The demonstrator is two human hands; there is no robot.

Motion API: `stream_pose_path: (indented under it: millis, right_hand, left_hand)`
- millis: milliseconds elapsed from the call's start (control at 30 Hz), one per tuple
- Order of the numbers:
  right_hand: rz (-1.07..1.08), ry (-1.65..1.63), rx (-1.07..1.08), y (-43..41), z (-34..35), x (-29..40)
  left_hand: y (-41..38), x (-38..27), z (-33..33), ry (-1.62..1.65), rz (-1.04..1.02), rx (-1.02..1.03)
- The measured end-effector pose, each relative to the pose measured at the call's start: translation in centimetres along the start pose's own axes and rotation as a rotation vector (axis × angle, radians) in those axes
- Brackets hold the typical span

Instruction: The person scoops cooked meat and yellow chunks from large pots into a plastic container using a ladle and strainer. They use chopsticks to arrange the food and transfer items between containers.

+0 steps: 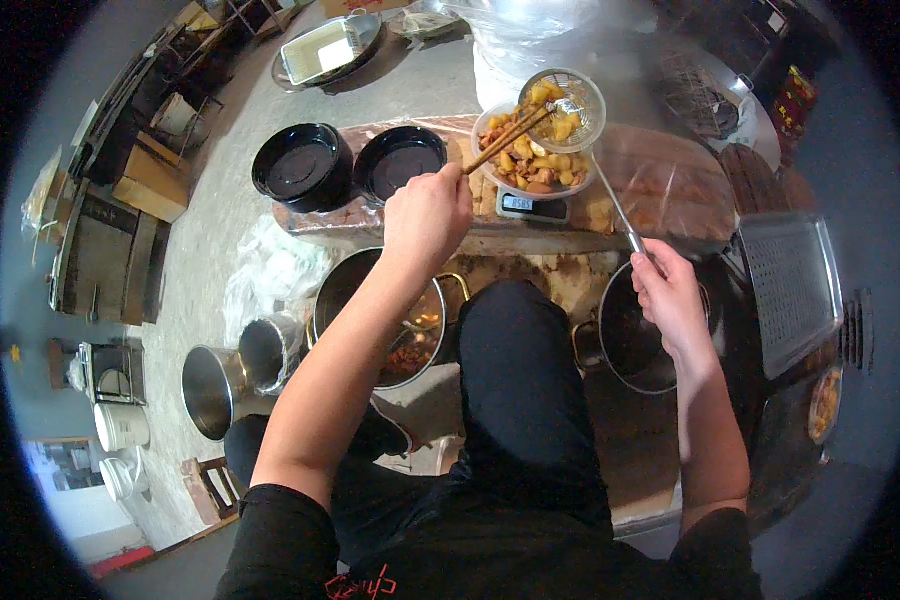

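Observation:
A pair of wooden chopsticks [502, 142] is gripped in my left hand [429, 217], their tips at the food in a perforated metal strainer ladle [598, 112]. My right hand [669, 289] holds the ladle's long handle. Yellow chunks lie in the ladle, which is over the back right of a clear plastic bowl [487, 174] filled with yellow and brown food pieces. Under the bowl is a digital kitchen scale [555, 212] with a lit display. Black round bowls [304, 169] and another black bowl [401, 161] stand left of it on the plastic-covered wooden board [660, 187].
Below the board stand a pot with food in liquid [412, 360] and a dark pot [630, 337] at the right. A perforated metal tray [791, 289] is at the far right. Steel containers [210, 390] and plastic film [270, 262] are at the left.

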State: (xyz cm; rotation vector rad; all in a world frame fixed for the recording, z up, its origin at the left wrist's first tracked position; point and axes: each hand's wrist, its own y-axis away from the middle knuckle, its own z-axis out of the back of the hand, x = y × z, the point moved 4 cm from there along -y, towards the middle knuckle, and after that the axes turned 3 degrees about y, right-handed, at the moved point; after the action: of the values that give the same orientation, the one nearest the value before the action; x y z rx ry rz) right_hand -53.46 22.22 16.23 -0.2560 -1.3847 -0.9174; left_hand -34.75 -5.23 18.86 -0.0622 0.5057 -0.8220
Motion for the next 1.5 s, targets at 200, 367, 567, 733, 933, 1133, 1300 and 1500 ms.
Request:
stream_pose_path:
  millis: [200,367,567,733,933,1133,1300,1500]
  right_hand:
    - [-0.003,0.017,-0.007,-0.8,-0.3,0.2]
    - [-0.005,0.009,-0.023,-1.3,-0.5,0.0]
    - [0.017,0.029,-0.012,-1.6,-1.1,0.0]
    - [0.019,0.016,-0.006,-1.6,-1.6,0.3]
    - [0.036,0.038,-0.008,-1.9,-1.3,0.0]
    - [0.033,0.049,-0.015,-2.2,-1.3,-0.2]
    - [0.045,0.056,-0.019,-2.3,-1.4,-0.2]
    - [0.034,0.076,-0.04,-2.5,-1.4,0.0]
  left_hand:
    - [0.0,0.1,0.2,0.027,0.001,0.064]
    - [0.2,0.9,0.2,0.06,0.013,0.067]
    - [-1.3,1.5,0.0,0.018,0.031,0.035]
    - [-2.3,1.3,0.0,0.027,-0.028,0.085]
    - [-2.6,2.1,0.8,0.093,-0.008,0.178]
    - [-3.2,2.4,2.2,0.112,-0.005,0.225]
    - [-3.4,1.8,2.3,-0.001,0.049,0.13]
    - [-3.6,2.6,1.3,-0.037,0.034,0.193]
